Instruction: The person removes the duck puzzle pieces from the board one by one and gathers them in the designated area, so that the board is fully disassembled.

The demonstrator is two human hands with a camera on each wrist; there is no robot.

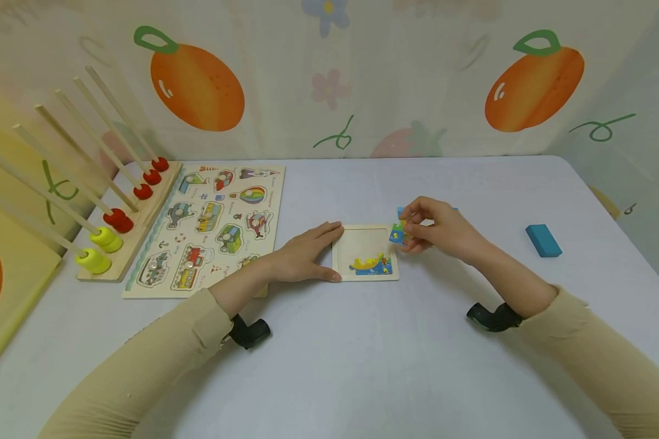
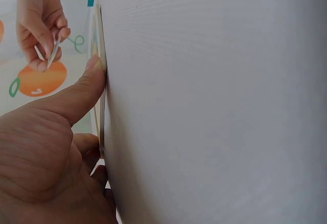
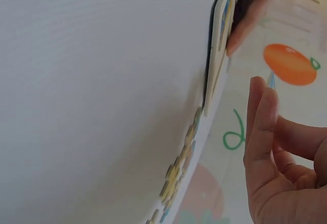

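A shallow wooden puzzle tray [image 1: 366, 239] lies on the table, a few blue and yellow pieces [image 1: 372, 264] fitted in its lower right corner. My left hand [image 1: 306, 253] rests along its left edge, fingers stretched out; the left wrist view has the thumb [image 2: 87, 89] against the rim. Above the tray's right edge, my right hand [image 1: 438, 228] pinches a small blue and green puzzle piece [image 1: 397, 233] between thumb and fingertips. That piece [image 2: 53, 54] is seen nearly edge-on in the left wrist view. Loose puzzle pieces [image 3: 176, 173] lie beyond the tray, partly hidden by the right hand in the head view.
Left of the tray lies a picture peg board [image 1: 198, 228] with vehicles. Beside it stands a wooden bead rack [image 1: 137, 225] with tall rods and red and yellow beads. A teal block [image 1: 543, 241] sits at the right. A printed curtain [image 1: 362, 79] hangs behind the table.
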